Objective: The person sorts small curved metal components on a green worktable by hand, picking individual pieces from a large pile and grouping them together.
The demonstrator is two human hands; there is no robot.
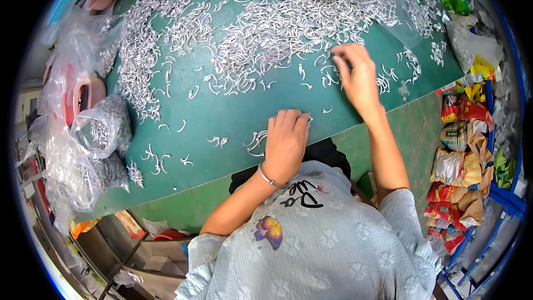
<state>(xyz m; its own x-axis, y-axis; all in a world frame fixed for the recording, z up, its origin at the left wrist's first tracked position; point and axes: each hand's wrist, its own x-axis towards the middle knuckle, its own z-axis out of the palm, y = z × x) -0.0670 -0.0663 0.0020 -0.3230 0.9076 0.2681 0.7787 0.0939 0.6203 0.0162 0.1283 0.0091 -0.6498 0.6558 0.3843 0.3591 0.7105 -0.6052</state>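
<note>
Many small curved silver metal pieces (261, 41) lie heaped over the far half of a green-topped table (222, 116). My left hand (287, 141), a bracelet at its wrist, rests near the table's front edge with its fingers curled down and pressed together. A few curved pieces (256, 142) lie just left of it, and what its fingers hold, if anything, is hidden. Over the heap's near right edge is my right hand (358, 75). Its fingers are bent, with a gap between thumb and forefinger and no piece visible there. Scattered pieces (328, 79) lie beneath it.
Clear plastic bags of metal pieces (105, 144) and a pink container (86, 94) crowd the left side. Another clear bag (388, 8) lies across the heap at the far right. Blue shelving (508, 203) with colourful packages (455, 166) stands on the right.
</note>
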